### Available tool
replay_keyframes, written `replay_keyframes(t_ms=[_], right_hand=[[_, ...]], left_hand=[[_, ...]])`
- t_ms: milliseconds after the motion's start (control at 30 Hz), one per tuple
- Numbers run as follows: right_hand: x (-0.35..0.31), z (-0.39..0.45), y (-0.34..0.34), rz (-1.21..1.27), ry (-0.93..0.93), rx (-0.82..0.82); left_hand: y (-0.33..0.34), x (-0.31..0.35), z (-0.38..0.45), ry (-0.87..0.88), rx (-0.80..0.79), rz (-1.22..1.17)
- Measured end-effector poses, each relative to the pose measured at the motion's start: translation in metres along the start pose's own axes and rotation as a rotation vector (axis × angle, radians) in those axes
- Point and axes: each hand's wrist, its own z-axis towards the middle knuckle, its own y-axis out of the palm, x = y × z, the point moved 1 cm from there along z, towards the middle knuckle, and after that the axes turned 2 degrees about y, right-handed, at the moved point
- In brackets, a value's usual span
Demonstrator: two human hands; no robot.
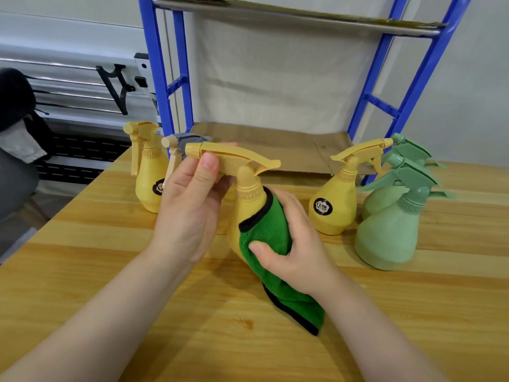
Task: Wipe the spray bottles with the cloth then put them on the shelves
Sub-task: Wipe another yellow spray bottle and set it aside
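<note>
Two bare forearms reach over the wooden counter (110, 271): the left hand (190, 210) grips the sprayer head of a yellow spray bottle (245, 205), held tilted, while the right hand (294, 244) presses a green cloth (270, 238) round its body. Gripped only by the head, the bottle could twist loose under hard wiping. Five more bottles stand close on both sides; the cardboard-lined shelf (275, 144) just behind lies open.

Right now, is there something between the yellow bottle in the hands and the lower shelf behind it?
Nothing visible blocks it. The held yellow bottle faces the cardboard-lined lower shelf directly; the other yellow bottles and green bottles stand to either side of that path.
</note>
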Motion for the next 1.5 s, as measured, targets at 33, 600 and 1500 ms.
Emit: replay_keyframes(t_ms=[33,600,1500], right_hand=[[0.001,0.0,-0.001,0.003,0.001,-0.001],[-0.003,0.001,-0.001,0.297,0.008,-0.031],[-0.011,-0.002,0.002,-0.271,0.007,0.207]], left_hand=[[0.0,0.001,0.001,0.001,0.013,-0.009],[-0.006,-0.002,0.003,-0.085,0.017,-0.073],[0.014,-0.027,-0.027,0.13,-0.198,0.667]])
